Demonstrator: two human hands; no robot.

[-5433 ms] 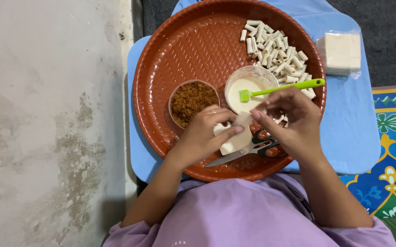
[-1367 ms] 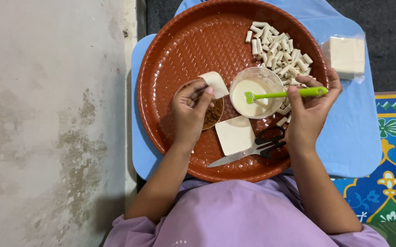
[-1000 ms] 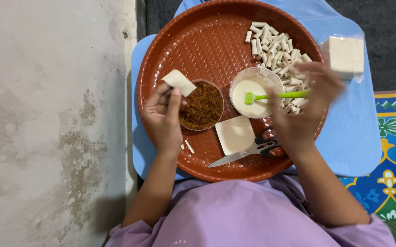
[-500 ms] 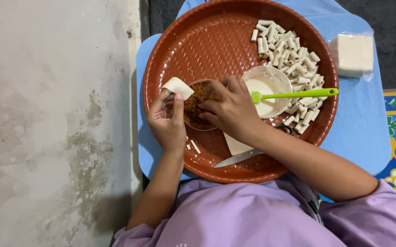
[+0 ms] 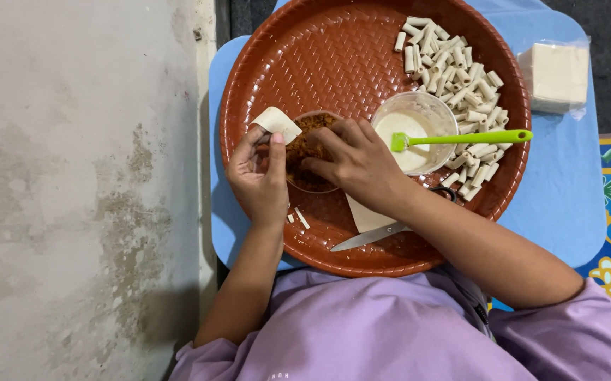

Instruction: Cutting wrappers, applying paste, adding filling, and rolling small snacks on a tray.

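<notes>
Left hand (image 5: pixel 257 178) is closed in a pinch on a small pale wrapper square (image 5: pixel 276 124), thumb and fingers on its lower edge. The square sits tilted just above the left rim of the filling bowl (image 5: pixel 310 156), over the left part of the round brown tray (image 5: pixel 298 56).

Right hand (image 5: pixel 353 161) reaches across the body with fingers curled down into the filling bowl, fingertips on the brown crumbly filling. Can't tell whether it has any filling pinched, since the fingertips hide it.

Filling bowl is clear, left of tray centre. Just right of it, and apart from it, is a second clear bowl with white paste (image 5: pixel 414 127). A green brush (image 5: pixel 460 138) lies across the paste bowl, head in the paste, handle pointing to the tray's right edge.

A pile of small pale rolled pieces (image 5: pixel 453 70) covers the tray's upper right and runs down past the paste bowl. Another flat wrapper sheet (image 5: pixel 365 217) lies under the right wrist, near the tray's front edge. Scissors (image 5: pixel 370 237) lie beside it, blade pointing left and handles hidden by the forearm. Two small pale scraps (image 5: pixel 300 217) lie on the tray below the left hand.

The tray sits on a blue tabletop (image 5: pixel 566 197). A stack of wrappers in a clear bag (image 5: pixel 556 74) is at the tabletop's far right corner, off the tray.
</notes>
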